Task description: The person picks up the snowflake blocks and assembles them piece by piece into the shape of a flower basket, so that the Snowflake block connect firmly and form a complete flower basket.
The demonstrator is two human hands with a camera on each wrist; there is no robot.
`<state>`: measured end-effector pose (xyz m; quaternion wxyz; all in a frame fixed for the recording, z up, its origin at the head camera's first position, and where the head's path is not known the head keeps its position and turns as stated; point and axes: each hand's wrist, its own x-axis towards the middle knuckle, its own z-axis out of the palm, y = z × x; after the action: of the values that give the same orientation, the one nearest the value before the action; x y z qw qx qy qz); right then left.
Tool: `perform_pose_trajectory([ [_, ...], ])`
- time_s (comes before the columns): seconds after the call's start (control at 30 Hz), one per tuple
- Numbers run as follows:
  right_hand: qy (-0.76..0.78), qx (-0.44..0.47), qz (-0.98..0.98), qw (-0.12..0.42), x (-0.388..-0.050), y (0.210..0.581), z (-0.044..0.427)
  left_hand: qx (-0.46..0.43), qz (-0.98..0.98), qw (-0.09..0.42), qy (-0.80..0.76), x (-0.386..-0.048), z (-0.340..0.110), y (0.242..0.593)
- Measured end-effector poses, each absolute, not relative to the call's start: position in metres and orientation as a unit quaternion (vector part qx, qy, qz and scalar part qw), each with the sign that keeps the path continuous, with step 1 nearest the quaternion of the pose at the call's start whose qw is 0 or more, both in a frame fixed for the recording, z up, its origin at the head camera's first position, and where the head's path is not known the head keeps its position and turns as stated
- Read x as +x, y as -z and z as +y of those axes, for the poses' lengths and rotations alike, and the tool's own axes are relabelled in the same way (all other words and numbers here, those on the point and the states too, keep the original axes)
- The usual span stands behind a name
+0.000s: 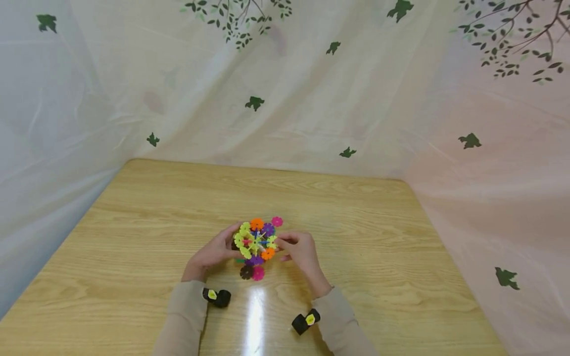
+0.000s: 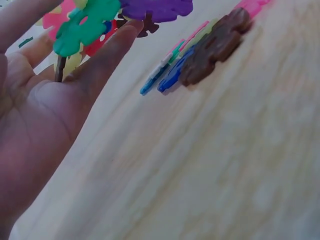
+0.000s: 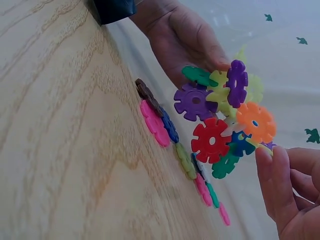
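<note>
A ball-like cluster of interlocking plastic flower discs [image 1: 255, 242] in several colours is held just above the table. My left hand [image 1: 217, 250] grips its left side; in the left wrist view a green disc [image 2: 85, 27] and a purple disc [image 2: 157, 7] show by the fingers. From the right, my right hand [image 1: 304, 251] pinches the edge of a yellow disc between thumb and fingertips, close to an orange disc [image 3: 256, 122]. A red disc [image 3: 211, 140] faces the right wrist camera. The far side of the cluster is hidden from the head view.
Loose discs lie on the wooden table [image 1: 365, 237] under and around the cluster, among them a brown disc [image 1: 246, 272], a pink disc [image 1: 258, 273] and another pink disc [image 3: 155, 123]. A pale curtain [image 1: 303, 118] with green leaf prints hangs behind the table.
</note>
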<state>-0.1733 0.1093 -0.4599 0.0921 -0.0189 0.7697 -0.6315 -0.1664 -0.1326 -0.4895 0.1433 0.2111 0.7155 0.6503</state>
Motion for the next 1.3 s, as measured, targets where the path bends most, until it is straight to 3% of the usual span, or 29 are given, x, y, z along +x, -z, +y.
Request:
perform_pose_trajectory([
  [0.57,0.626,-0.006,0.776,0.072,-0.174,0.457,0.129,0.256,0.657,0.164,-0.69,-0.169,-0.134,0.487],
  [1.3,0.607,0.121,0.786,0.013,-0.193,0.454,0.208,0.272,0.647,0.148,-0.697,-0.169,-0.14,0.49],
])
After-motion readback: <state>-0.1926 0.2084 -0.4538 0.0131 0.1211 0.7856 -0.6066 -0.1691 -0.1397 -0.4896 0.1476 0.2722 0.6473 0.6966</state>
